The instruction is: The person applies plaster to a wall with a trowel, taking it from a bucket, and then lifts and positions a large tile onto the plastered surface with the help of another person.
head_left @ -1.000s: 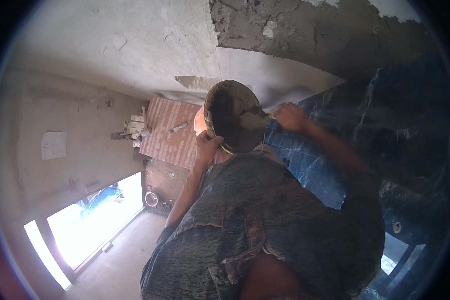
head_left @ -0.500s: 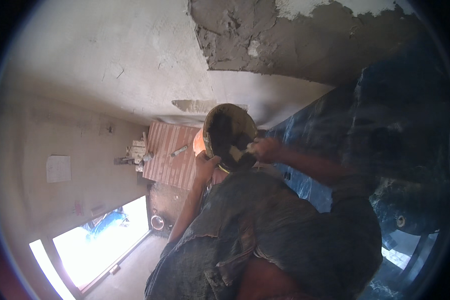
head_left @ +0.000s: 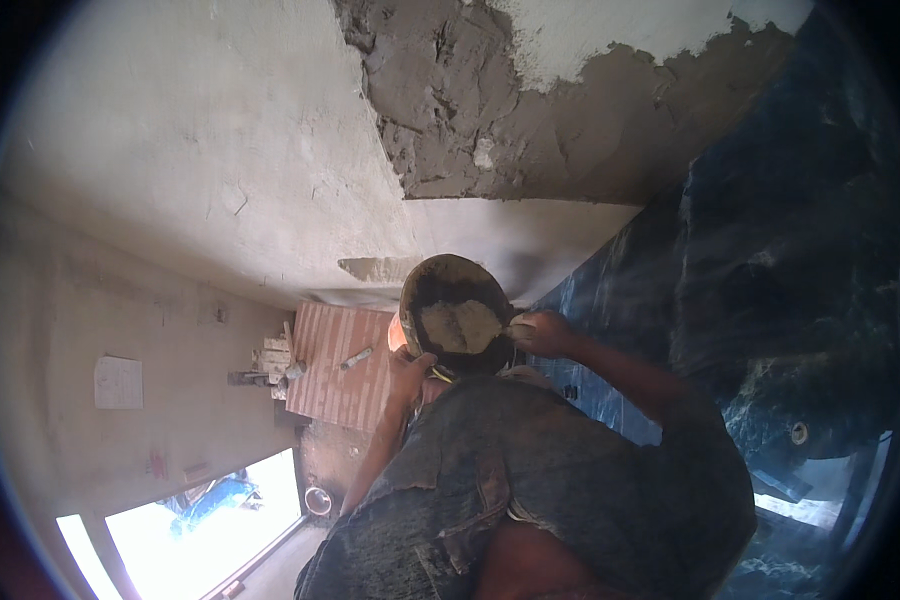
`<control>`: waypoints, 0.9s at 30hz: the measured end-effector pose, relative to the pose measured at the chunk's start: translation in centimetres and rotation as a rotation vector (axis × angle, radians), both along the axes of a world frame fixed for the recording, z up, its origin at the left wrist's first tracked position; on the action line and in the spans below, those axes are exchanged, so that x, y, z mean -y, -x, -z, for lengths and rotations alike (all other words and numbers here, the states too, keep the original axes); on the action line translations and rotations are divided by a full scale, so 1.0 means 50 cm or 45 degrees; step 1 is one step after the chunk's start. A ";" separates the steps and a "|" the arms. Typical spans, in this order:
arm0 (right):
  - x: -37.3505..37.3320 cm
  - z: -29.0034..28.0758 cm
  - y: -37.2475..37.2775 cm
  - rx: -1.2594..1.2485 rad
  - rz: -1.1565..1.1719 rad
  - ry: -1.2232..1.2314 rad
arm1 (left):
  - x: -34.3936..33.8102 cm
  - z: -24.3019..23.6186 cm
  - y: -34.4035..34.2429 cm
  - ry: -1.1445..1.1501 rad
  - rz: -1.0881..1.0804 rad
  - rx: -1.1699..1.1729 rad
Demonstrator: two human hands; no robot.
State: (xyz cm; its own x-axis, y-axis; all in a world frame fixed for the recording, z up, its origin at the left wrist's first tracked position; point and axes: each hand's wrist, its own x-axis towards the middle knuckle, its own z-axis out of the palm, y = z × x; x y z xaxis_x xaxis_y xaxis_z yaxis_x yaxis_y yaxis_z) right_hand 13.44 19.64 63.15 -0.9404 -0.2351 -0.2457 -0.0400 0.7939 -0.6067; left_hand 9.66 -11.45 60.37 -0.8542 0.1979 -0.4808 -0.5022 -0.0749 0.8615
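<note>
holding round dark mortar pan (head_left: pixel 457 325) underneath, left hand (head_left: pixel 410 368) cupping; right hand (head_left: pixel 532 332) gripping something at 3 o'clock, unclear what. grey plaster patch (head_left: pixel 530 120) partly covering pale wall (head_left: pixel 220 170), lots remaining.

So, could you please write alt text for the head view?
A left hand holds up a round dark pan with a lump of grey mortar in it, while the right hand reaches its rim. Above, wet plaster covers part of a pale wall.

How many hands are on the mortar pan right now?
2. The left hand grips the round mortar pan at its lower left rim. The right hand is at its right rim, by the lump of mortar inside; what it holds is unclear.
</note>
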 end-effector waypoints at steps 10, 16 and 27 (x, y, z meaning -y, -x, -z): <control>-0.114 -0.226 0.014 0.002 0.464 -0.001 | 0.002 0.076 0.015 0.076 -0.012 -0.031; -0.172 -0.442 0.068 -0.311 0.336 -0.138 | 0.002 0.097 0.011 0.106 -0.041 -0.026; -0.327 -0.705 0.266 -0.754 0.108 -0.977 | -0.040 -0.007 0.020 0.037 -0.113 0.034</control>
